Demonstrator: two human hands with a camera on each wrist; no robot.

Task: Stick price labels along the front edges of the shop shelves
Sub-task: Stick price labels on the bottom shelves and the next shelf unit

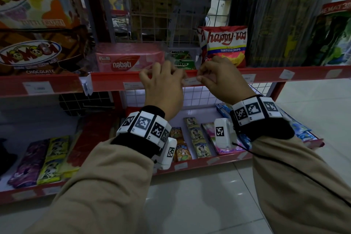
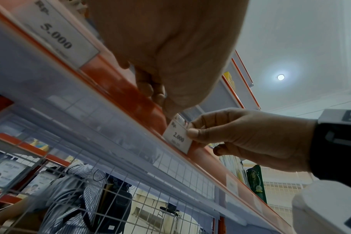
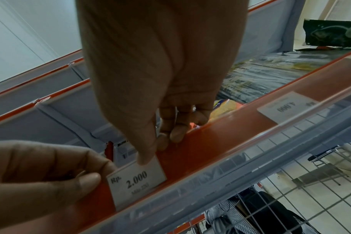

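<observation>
A white price label [image 1: 191,81] printed "Rp. 2.000" lies against the red front strip [image 1: 114,80] of the middle shelf, below the Milo packs [image 1: 182,60]. My left hand [image 1: 181,79] holds its left end: the thumb [image 3: 88,180] and forefinger pinch that edge. My right hand [image 1: 199,78] pinches the right edge of the label [image 2: 177,137] between thumb [image 2: 192,132] and forefinger. In the right wrist view a right fingertip [image 3: 144,158] presses on the top of the label [image 3: 136,180]. Its lower edge sits at the clear plastic rail.
Other labels are on the strip: one at the left [image 1: 133,85], "5.000" [image 2: 56,36], "4.000" [image 3: 287,107]. Nabati wafers [image 1: 129,61] and tortilla chips [image 1: 226,45] stand on this shelf, sachets [image 1: 195,137] on the lower one. A person in a striped shirt [image 2: 76,182] stands behind the wire mesh.
</observation>
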